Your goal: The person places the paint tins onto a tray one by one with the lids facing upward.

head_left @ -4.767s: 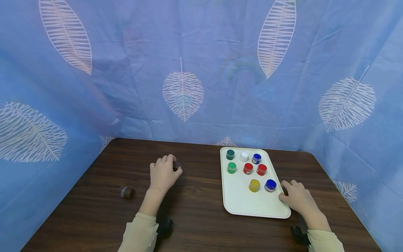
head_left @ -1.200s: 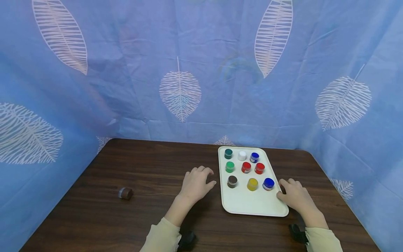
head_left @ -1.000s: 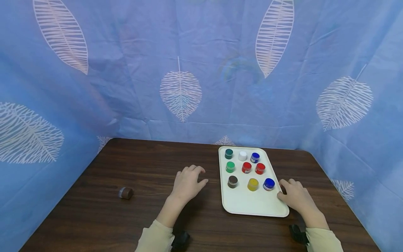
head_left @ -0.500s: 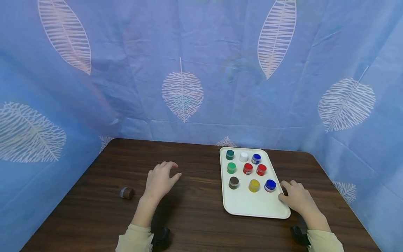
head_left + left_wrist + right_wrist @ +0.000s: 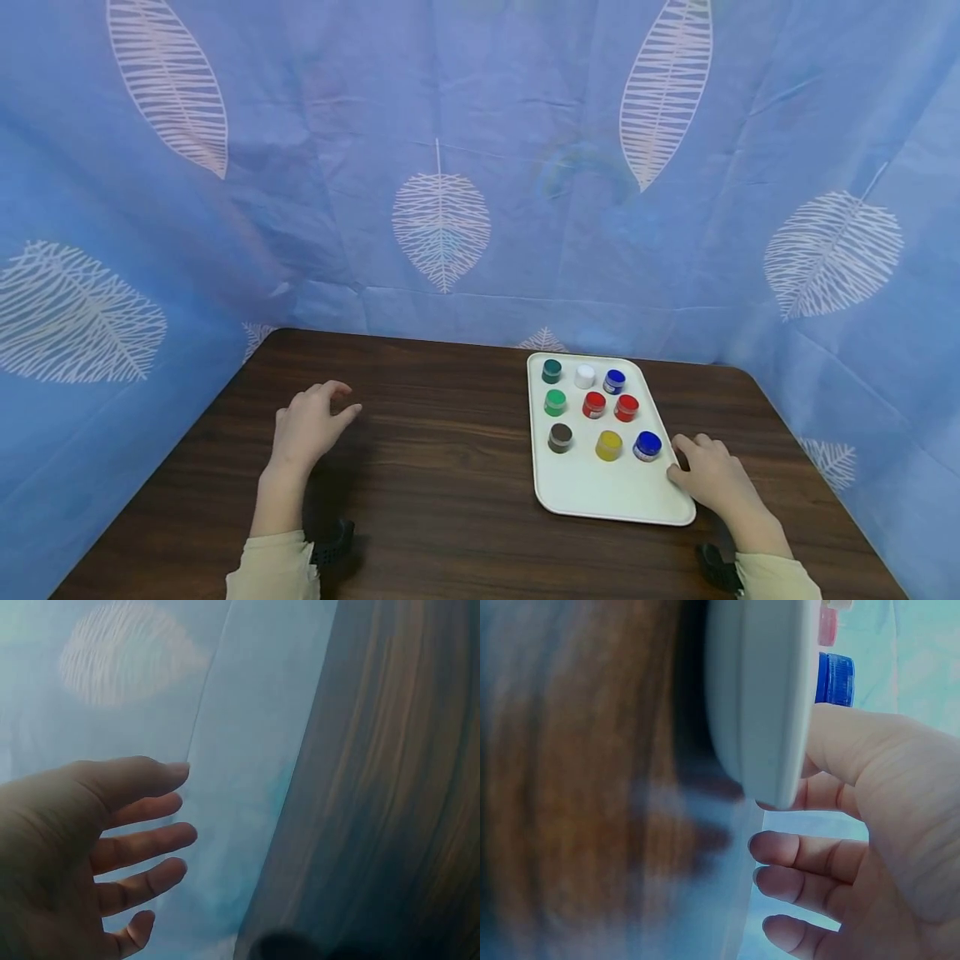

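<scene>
My left hand [image 5: 303, 429] hovers over the table's left side, thumb and fingers spread apart with nothing between them. The left wrist view shows the same hand [image 5: 112, 840] with loosely bent fingers. A brown jar that lay on this side is hidden, its spot covered by my left wrist. On the right, my right hand [image 5: 712, 475] grips the edge of a white tray [image 5: 615, 500]. In the right wrist view, its thumb and index finger pinch the tray rim [image 5: 769, 712]. Small capped paint jars stand on the tray, among them a dark brown jar [image 5: 560, 438] and a yellow jar [image 5: 609, 446].
Also on the tray are a blue jar [image 5: 647, 446], a red jar [image 5: 594, 405], a light green jar [image 5: 555, 402] and a white jar [image 5: 585, 376]. The dark wood table [image 5: 442, 467] ends at a blue leaf-print cloth [image 5: 510, 208].
A dark brown jar, held by my left hand at first, now stands in the tray's third row. The emptied left hand has moved left across the table. My right hand stays at the tray.
</scene>
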`<control>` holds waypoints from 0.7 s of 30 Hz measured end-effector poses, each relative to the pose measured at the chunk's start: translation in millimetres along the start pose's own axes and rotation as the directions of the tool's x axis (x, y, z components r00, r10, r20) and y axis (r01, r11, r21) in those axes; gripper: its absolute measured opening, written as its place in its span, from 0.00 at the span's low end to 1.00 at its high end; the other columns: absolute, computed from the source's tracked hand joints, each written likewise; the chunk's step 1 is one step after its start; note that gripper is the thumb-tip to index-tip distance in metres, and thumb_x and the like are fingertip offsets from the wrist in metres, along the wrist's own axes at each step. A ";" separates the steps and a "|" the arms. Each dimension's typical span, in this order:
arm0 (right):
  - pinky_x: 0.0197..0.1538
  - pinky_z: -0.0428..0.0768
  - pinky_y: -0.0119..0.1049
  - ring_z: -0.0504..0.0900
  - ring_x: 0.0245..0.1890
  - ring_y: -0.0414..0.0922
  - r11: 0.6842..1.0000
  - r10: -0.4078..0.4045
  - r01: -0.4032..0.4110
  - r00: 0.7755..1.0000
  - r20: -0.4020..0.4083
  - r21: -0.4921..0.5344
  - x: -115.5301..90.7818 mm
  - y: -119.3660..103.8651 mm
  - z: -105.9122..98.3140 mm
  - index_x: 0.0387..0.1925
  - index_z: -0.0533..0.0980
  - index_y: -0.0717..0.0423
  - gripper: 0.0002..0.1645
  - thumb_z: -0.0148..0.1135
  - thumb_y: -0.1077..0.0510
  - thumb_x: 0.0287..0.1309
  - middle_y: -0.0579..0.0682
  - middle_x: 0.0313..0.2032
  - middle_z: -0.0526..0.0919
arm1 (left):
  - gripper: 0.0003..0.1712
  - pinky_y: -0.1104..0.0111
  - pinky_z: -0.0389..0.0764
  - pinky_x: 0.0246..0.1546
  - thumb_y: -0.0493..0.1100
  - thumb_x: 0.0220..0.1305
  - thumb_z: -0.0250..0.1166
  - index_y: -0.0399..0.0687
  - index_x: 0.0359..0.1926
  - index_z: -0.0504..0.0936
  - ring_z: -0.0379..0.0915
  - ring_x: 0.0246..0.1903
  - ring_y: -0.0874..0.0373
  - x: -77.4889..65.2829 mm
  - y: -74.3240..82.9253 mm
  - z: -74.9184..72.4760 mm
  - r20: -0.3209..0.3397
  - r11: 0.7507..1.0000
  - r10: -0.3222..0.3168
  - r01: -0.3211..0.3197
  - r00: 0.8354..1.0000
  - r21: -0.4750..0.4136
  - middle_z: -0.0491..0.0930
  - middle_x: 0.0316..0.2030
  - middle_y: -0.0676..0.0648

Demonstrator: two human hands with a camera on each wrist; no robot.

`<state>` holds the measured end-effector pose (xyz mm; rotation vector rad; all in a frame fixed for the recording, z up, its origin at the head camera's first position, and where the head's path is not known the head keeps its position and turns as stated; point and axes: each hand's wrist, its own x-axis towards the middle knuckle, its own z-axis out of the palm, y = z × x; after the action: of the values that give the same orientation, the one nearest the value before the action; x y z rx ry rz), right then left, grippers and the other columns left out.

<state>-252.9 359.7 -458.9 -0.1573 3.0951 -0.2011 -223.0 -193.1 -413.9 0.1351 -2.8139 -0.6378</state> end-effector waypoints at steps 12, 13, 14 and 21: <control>0.39 0.74 0.61 0.75 0.39 0.61 1.000 -0.009 0.009 1.000 -0.007 -0.001 -1.4 0.7 0.1 0.48 0.75 0.63 0.22 0.61 0.54 0.54 0.65 0.40 0.77 | 0.27 0.31 0.60 0.48 0.51 0.68 0.59 0.40 0.61 0.72 0.69 0.54 0.30 -6.9 -66.6 -31.7 0.214 0.984 -0.164 0.173 0.963 -0.028 0.74 0.57 0.29; 0.39 0.73 0.61 0.75 0.39 0.61 1.000 -0.009 0.009 1.000 -0.005 -0.001 -1.2 0.6 0.2 0.48 0.75 0.63 0.22 0.61 0.54 0.54 0.65 0.40 0.77 | 0.27 0.31 0.59 0.48 0.50 0.68 0.59 0.39 0.62 0.71 0.68 0.55 0.30 -7.3 -71.5 -32.9 0.235 0.983 -0.170 0.182 0.957 -0.033 0.73 0.57 0.28; 0.39 0.73 0.61 0.75 0.39 0.61 1.000 -0.008 0.008 1.000 -0.005 0.000 -1.0 0.5 0.2 0.48 0.75 0.63 0.23 0.61 0.54 0.54 0.65 0.40 0.77 | 0.27 0.32 0.59 0.49 0.49 0.68 0.59 0.39 0.62 0.71 0.67 0.56 0.29 -7.7 -75.6 -33.9 0.254 0.981 -0.175 0.190 0.951 -0.036 0.73 0.58 0.28; 0.40 0.74 0.61 0.75 0.39 0.60 1.000 -0.009 0.009 1.000 -0.007 0.005 -2.8 1.2 1.3 0.48 0.75 0.62 0.22 0.62 0.53 0.54 0.64 0.39 0.77 | 0.26 0.30 0.57 0.49 0.42 0.65 0.62 0.40 0.62 0.71 0.65 0.55 0.26 -5.0 -87.1 -35.0 0.329 0.991 -0.129 0.135 0.935 0.004 0.72 0.58 0.28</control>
<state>-250.2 361.0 -460.3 -0.1704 3.1015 -0.2099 -205.9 -285.2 -422.4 0.2363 -3.1398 -0.7819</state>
